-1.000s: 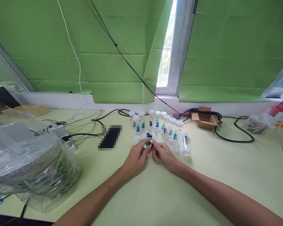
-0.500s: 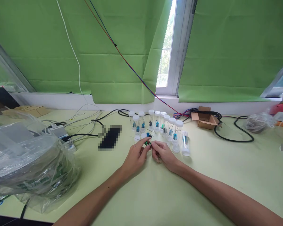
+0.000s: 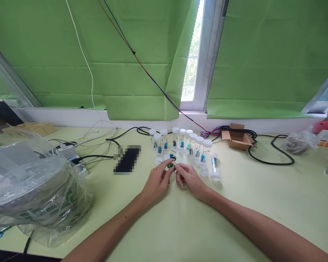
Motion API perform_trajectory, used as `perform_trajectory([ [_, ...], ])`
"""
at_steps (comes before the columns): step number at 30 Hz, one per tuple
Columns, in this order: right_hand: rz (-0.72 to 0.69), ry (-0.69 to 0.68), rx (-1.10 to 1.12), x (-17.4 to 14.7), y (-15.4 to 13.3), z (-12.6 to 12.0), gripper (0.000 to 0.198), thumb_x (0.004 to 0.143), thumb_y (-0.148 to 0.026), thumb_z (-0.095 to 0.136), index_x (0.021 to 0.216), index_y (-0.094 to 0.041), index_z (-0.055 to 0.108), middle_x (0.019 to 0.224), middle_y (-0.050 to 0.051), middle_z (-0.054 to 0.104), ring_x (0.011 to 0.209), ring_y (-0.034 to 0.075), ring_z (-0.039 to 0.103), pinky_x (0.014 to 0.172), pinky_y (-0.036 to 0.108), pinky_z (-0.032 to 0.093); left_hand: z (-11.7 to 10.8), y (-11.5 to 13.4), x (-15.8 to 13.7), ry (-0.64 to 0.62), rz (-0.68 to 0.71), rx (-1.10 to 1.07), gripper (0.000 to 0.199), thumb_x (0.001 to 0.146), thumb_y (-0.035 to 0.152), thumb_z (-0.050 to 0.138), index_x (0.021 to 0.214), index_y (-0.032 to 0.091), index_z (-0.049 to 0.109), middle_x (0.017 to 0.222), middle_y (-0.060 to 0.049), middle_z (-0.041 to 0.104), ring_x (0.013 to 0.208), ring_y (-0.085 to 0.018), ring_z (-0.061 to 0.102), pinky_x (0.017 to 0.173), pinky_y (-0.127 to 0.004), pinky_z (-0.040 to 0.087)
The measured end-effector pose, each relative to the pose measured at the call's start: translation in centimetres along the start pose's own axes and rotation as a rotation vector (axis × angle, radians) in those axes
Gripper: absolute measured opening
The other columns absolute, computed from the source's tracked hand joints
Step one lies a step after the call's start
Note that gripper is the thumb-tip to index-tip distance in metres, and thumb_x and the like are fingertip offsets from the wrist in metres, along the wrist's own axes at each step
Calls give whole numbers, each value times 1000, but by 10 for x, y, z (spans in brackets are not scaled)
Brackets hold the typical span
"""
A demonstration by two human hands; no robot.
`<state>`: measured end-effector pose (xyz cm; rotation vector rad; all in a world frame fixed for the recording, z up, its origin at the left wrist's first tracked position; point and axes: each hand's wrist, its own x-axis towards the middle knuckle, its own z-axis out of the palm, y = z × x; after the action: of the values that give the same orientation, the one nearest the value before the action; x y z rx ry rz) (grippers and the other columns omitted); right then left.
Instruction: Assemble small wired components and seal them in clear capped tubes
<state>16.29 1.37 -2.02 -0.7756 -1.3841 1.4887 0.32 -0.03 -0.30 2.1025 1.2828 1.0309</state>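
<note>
Thumb and fingers of my left hand [image 3: 159, 179] close around a small green part [image 3: 170, 165] with a thin wire; its exact kind is too small to make out. My right hand [image 3: 190, 178] pinches at the right side of the same green part, fingers curled. Just beyond the fingertips lies a small dark blue part [image 3: 172, 157]. Several clear capped tubes [image 3: 182, 140] stand behind my hands, each with a small blue, green or dark part and wire inside. One clear tube [image 3: 215, 167] lies to the right of my right hand.
A large plastic-wrapped bundle [image 3: 51, 203] fills the left side. A blurred black rectangle [image 3: 128, 159] lies left of my hands. Black cables [image 3: 276, 163] and an open cardboard box [image 3: 239, 140] sit at back right, with a clear plastic bag [image 3: 300, 141] farther right.
Almost nothing differs. My fingers shift very slightly on the green part, and the tubes stay where they were.
</note>
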Motion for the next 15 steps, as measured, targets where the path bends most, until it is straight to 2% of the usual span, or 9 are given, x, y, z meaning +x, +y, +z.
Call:
perform_trajectory([
  [4,4,-15,18,-1,-1,0,40,88,-57,56,77,-19,53,42,-8,49,35,8,36,40,23,24,0,0,0,-6,3,13,43,98,41,41,131,18,55,60,3,57,52,-13,53,55,-23,42],
  [8,-12,-15,20,0,1,-1,40,89,-56,55,76,-18,55,42,-7,49,35,8,35,40,23,24,0,-1,0,-13,14,7,42,98,41,41,130,18,55,63,2,60,53,-13,54,55,-24,42],
  [15,-24,-12,-7,1,6,-2,50,93,-55,48,60,-18,54,40,-4,47,36,8,36,40,24,24,-1,0,0,-44,21,-10,41,98,39,41,131,20,54,66,2,61,55,-13,55,57,-24,43],
])
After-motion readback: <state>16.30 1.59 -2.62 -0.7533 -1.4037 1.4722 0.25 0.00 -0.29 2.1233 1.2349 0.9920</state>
